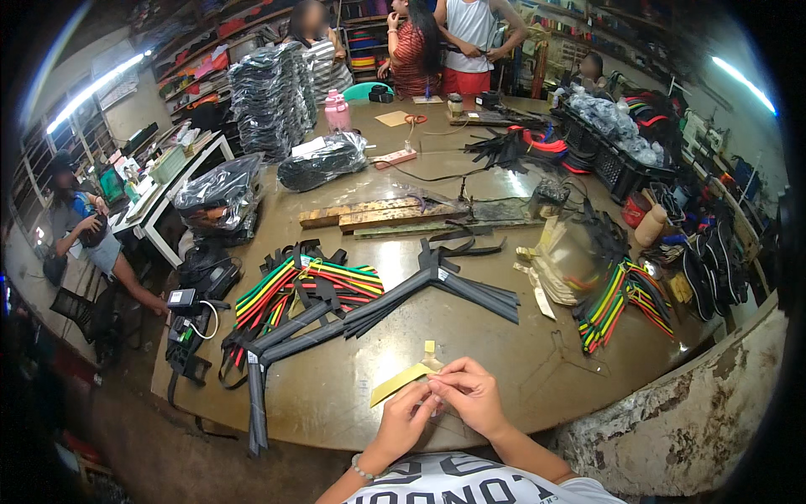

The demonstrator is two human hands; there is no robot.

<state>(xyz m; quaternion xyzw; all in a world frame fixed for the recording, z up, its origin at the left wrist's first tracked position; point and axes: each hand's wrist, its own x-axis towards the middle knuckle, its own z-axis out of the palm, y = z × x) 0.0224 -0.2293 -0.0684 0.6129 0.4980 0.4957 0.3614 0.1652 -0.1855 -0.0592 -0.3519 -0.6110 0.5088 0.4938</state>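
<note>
Near the table's front edge, my left hand (401,420) and my right hand (470,399) meet with their fingertips pinched together. A flat yellow strip (396,385) slants out to the left from behind the fingers, and my left fingers close on its edge. Whatever the right fingertips pinch is too small to make out. Just beyond the fingers shows a small pale tan piece (433,359), with a small yellow square (430,346) past it. A beaded bracelet circles my left wrist.
Bundles of black straps (432,290) and striped red, yellow and green straps (336,286) lie ahead on the brown table (504,378). More striped straps (621,311) lie right. Wooden bars (403,214), plastic-wrapped stacks (269,101) and a black crate (617,151) stand farther back. Several people are around.
</note>
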